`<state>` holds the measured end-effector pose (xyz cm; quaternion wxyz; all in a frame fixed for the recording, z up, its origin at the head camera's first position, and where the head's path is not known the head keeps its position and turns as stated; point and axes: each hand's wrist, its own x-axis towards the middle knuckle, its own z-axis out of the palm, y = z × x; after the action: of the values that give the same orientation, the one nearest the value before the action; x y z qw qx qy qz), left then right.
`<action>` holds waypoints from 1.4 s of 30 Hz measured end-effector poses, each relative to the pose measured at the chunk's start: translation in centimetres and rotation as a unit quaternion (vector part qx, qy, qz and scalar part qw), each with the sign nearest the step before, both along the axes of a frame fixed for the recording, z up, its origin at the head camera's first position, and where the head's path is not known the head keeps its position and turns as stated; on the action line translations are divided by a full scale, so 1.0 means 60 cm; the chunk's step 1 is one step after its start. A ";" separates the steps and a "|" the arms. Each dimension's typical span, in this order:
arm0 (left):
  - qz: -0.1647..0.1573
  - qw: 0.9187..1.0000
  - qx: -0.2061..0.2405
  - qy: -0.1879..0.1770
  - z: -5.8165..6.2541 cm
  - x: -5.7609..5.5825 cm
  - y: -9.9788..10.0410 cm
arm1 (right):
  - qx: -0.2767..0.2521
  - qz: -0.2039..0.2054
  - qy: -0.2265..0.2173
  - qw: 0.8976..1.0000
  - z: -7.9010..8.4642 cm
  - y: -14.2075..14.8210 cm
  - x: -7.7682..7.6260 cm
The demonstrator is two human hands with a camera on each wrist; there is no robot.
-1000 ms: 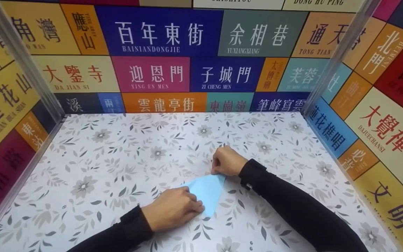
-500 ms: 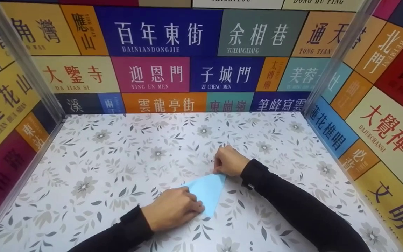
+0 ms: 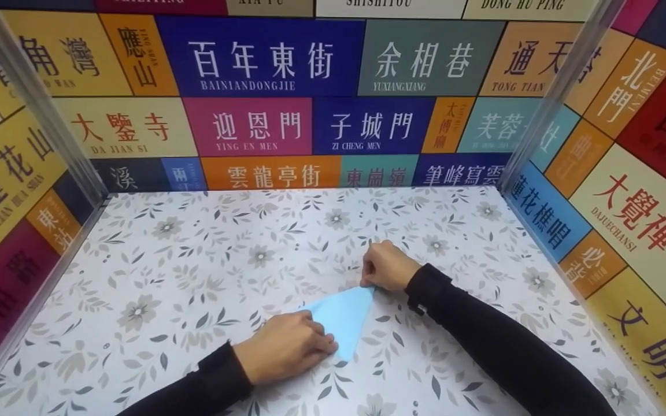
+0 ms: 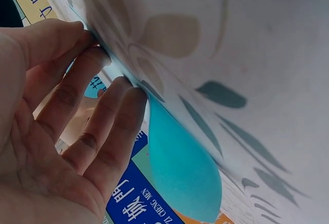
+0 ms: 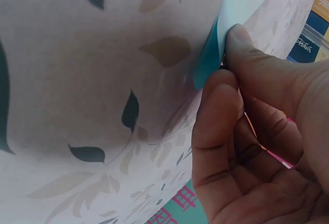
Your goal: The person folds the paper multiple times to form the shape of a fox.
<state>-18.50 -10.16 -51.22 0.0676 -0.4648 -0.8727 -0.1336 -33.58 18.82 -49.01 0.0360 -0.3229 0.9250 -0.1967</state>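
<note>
A light blue sheet of folded paper (image 3: 341, 320) lies on the patterned tabletop, narrowing to a point toward the person. My left hand (image 3: 287, 346) rests over its left part, fingertips pressing it down. In the left wrist view, the left fingers (image 4: 103, 116) are only slightly bent, and a rounded blue flap (image 4: 182, 167) of the paper lifts off the table beside them. At the far right corner, my right hand (image 3: 389, 267) has its thumb and curled index finger on the paper. The right wrist view shows the thumb (image 5: 244, 41) against the folded edge (image 5: 208, 62).
White cloth with grey flowers and leaves covers the table (image 3: 206, 242). Upright panels (image 3: 263, 58) with coloured name blocks stand at the back and both sides. Clear corner strips (image 3: 558, 86) join them.
My right hand has slid slightly right along the paper's far edge to its corner. The left hand and the paper stay almost in place.
</note>
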 end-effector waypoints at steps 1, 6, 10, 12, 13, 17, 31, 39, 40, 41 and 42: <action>0.001 1.000 0.000 -0.001 0.000 0.001 0.000 | 0.000 -0.002 0.001 1.000 0.000 0.001 0.000; 0.004 1.000 0.004 -0.004 0.000 0.004 0.002 | -0.006 -0.007 0.009 1.000 -0.001 0.016 -0.003; 0.002 1.000 0.002 -0.003 0.000 0.003 0.001 | -0.006 -0.007 0.018 1.000 -0.002 0.030 -0.007; 0.003 1.000 -0.002 -0.003 0.000 0.002 0.000 | -0.005 -0.014 0.020 1.000 -0.002 0.035 -0.010; 0.003 1.000 -0.003 -0.005 0.000 0.002 -0.001 | -0.005 -0.020 0.018 1.000 -0.002 0.038 -0.010; 0.005 1.000 -0.003 -0.013 0.000 0.003 -0.002 | -0.007 -0.034 0.015 0.999 -0.004 0.044 -0.011; 0.005 1.000 0.003 -0.026 0.002 0.003 -0.001 | -0.037 -0.034 0.015 0.999 0.010 0.027 0.026; 0.003 1.000 0.001 -0.001 0.000 0.002 -0.002 | -0.039 0.043 0.019 0.998 0.012 -0.011 0.084; 0.004 1.000 0.000 0.002 -0.001 0.002 -0.002 | -0.039 0.052 0.017 0.998 0.010 -0.015 0.092; 0.004 1.000 -0.002 0.004 -0.001 0.002 -0.002 | -0.037 0.059 0.014 0.997 0.007 -0.019 0.099; 0.004 1.000 -0.004 0.007 -0.002 0.003 -0.002 | -0.034 0.067 0.013 0.997 0.004 -0.022 0.106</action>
<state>-18.34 -10.30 -51.32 0.0718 -0.4626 -0.8746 -0.1264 -27.22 17.51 -48.76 0.0257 -0.3875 0.8946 -0.2210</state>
